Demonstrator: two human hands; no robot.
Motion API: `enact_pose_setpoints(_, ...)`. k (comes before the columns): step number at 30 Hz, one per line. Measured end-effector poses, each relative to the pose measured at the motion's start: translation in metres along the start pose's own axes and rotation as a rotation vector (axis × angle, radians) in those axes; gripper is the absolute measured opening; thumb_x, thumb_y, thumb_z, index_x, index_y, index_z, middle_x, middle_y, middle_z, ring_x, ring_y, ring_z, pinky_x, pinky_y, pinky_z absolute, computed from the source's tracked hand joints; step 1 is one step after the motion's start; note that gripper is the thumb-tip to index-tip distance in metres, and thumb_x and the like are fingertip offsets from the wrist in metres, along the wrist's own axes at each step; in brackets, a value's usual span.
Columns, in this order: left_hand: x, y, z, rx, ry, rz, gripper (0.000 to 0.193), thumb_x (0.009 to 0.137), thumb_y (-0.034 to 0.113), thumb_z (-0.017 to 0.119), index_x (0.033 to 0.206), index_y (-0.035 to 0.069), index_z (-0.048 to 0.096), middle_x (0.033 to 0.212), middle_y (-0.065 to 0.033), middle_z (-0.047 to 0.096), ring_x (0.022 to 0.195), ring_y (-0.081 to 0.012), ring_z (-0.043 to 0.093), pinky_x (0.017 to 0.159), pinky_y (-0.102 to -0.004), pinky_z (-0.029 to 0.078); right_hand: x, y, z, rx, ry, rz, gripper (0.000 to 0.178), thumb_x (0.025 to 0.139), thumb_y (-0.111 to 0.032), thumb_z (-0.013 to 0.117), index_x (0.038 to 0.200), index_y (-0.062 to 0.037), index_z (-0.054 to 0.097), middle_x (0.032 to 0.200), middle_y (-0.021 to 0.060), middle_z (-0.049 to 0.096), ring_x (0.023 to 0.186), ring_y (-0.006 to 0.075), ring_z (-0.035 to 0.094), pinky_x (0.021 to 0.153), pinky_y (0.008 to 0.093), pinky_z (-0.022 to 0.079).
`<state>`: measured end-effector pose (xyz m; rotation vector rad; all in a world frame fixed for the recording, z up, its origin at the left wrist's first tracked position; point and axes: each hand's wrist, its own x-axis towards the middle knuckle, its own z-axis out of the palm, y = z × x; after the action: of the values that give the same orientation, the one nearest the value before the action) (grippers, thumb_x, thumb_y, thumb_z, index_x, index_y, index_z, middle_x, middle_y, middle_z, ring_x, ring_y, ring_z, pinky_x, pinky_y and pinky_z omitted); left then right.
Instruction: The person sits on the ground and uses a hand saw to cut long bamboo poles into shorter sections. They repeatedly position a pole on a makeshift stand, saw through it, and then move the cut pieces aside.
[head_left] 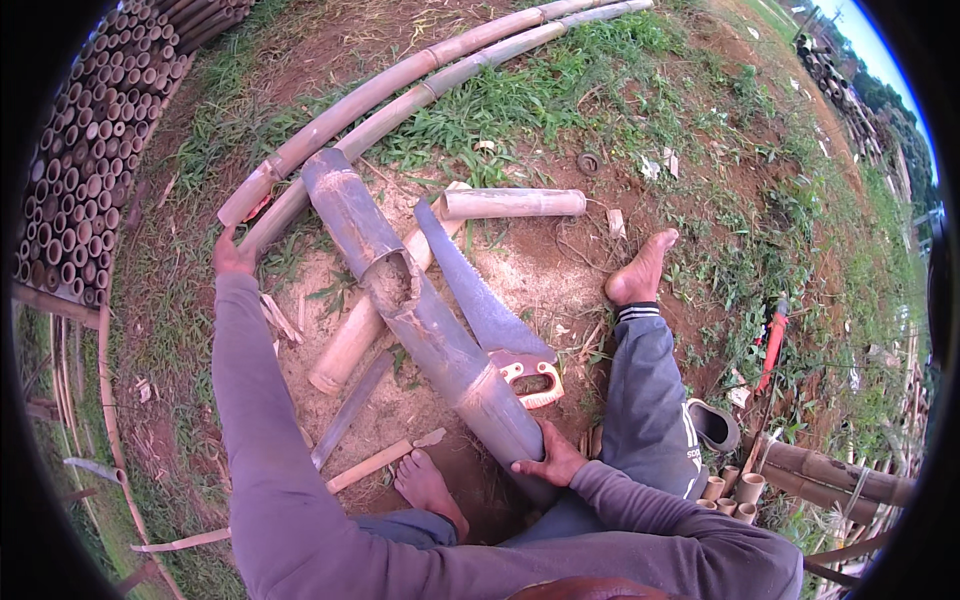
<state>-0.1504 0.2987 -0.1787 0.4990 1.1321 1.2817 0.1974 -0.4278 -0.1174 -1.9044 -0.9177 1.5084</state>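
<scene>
A thick grey-brown bamboo pole (450,350) with an opening cut into its upper side slants from my lap toward the far left. My right hand (557,456) grips its near end, thumb across the top. At the far left, my left hand (234,255) is closed at the near end of a long thin bamboo pole (370,130); its fingers are partly hidden. Another long bamboo pole (330,122) lies alongside that one. A handsaw (480,300) with a pale handle lies right of the thick pole. Beneath that pole is a pale bamboo piece (350,345).
A short bamboo length (515,204) lies beyond the saw. Sawdust, grass and split strips (370,465) surround my bare feet. Stacked bamboo (80,190) stands far left. On the right are an orange-red tool (773,345), a dark shoe (712,425) and several short bamboo tubes (748,488).
</scene>
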Motion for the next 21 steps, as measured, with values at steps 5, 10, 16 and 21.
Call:
enact_pose_setpoints(5, -0.065, 0.036, 0.126, 0.329, 0.034, 0.044, 0.045, 0.096, 0.022, 0.072, 0.136, 0.004, 0.063, 0.133, -0.0135, 0.061, 0.117, -0.0282, 0.061, 0.108, -0.0478, 0.049, -0.005, 0.018, 0.011, 0.072, 0.074, 0.007, 0.105, 0.079, -0.034, 0.093, 0.155, 0.0058, 0.032, 0.143, 0.0269, 0.053, 0.136, 0.0366, 0.054, 0.117, 0.0449, 0.042)
enact_pose_setpoints(10, -0.054, 0.014, -0.01, 0.62, 0.301, 0.054, 0.058, 0.092, 0.014, 0.063, 0.144, -0.008, 0.049, 0.147, -0.0246, 0.054, 0.134, -0.0479, 0.054, 0.108, -0.0563, 0.05, -0.006, -0.011, 0.004, 0.028, -0.004, 0.004, 0.103, 0.08, -0.032, 0.092, 0.154, 0.0059, 0.031, 0.142, 0.0251, 0.054, 0.133, 0.0337, 0.055, 0.115, 0.0435, 0.043)
enact_pose_setpoints(16, -0.118, -0.045, -0.018, 0.382, 0.122, -0.167, 0.067, 0.106, 0.031, 0.057, 0.162, 0.008, 0.03, 0.168, -0.0221, 0.03, 0.149, -0.0477, 0.038, 0.117, -0.0592, 0.041, -0.007, -0.006, 0.011, 0.152, 0.04, 0.048, 0.104, 0.078, -0.027, 0.092, 0.153, 0.0068, 0.029, 0.143, 0.0266, 0.054, 0.134, 0.0332, 0.056, 0.115, 0.0428, 0.043)
enact_pose_setpoints(21, -0.11, -0.032, 0.01, 0.291, 0.178, -0.205, 0.067, 0.106, 0.033, 0.059, 0.164, 0.016, 0.031, 0.169, -0.0161, 0.03, 0.148, -0.0483, 0.039, 0.117, -0.0622, 0.04, -0.006, -0.008, 0.007, 0.075, 0.048, 0.059, 0.105, 0.077, -0.024, 0.093, 0.154, 0.0071, 0.029, 0.144, 0.0271, 0.054, 0.134, 0.0343, 0.055, 0.116, 0.0434, 0.043)
